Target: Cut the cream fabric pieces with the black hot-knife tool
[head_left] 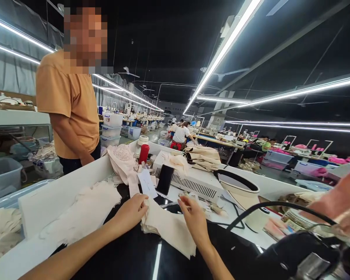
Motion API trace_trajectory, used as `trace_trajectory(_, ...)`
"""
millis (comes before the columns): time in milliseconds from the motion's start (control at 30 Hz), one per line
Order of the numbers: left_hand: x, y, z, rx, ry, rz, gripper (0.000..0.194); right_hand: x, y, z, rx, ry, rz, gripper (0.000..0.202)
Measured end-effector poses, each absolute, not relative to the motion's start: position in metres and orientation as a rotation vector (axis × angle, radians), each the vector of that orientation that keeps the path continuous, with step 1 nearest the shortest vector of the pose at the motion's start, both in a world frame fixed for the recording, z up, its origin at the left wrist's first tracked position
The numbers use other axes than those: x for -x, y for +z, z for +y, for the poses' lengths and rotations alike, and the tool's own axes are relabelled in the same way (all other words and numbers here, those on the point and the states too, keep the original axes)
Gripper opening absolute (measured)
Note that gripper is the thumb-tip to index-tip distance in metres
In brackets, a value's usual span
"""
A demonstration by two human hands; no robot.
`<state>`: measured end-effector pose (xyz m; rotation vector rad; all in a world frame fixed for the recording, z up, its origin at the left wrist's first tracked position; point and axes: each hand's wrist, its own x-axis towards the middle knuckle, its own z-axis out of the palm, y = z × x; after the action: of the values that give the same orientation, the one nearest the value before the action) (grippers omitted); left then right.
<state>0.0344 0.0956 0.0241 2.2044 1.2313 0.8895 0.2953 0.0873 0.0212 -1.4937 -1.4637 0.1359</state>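
Note:
My left hand [134, 212] is closed on the upper left end of a stack of cream fabric pieces [166, 225]. The layered pieces lie on a glossy black work surface [128, 249]. On the right, my right hand [195, 217] is over the edge of the same stack, its fingers loosely curled with no fabric visible between them. Just beyond the left hand are a white paper slip [147, 182] and a dark phone [165, 179]. A pile of frayed cream fabric [90, 206] lies left of my left forearm.
A white vented box [192, 182] stands behind the phone, near a red thread cone [144, 153]. Pale pink lace fabric [122, 159] lies by the left wall. A black curved cable [268, 204] and dark machine part [303, 252] occupy the right. A person in an orange shirt [72, 97] stands left.

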Motion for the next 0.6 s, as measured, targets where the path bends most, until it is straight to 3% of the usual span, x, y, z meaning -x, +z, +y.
trace_trajectory(167,0.059,0.024,0.078,-2.384,0.941,1.383,0.023,-0.311,0.041,0.152,1.641,0.005,-1.326,0.033)
trace_trajectory(267,0.113,0.018,0.068,-2.386,0.814,1.624,0.032,-0.319,0.058,0.192,1.729,-0.105,-1.290,0.031)
trace_trajectory(333,0.137,0.003,0.062,-2.336,0.698,1.702,0.036,-0.324,0.069,0.214,1.764,-0.177,-1.319,0.030)
trace_trajectory(600,0.163,-0.070,0.054,-2.301,0.849,1.796,0.040,-0.329,0.104,0.260,1.838,-0.482,-1.564,0.028)
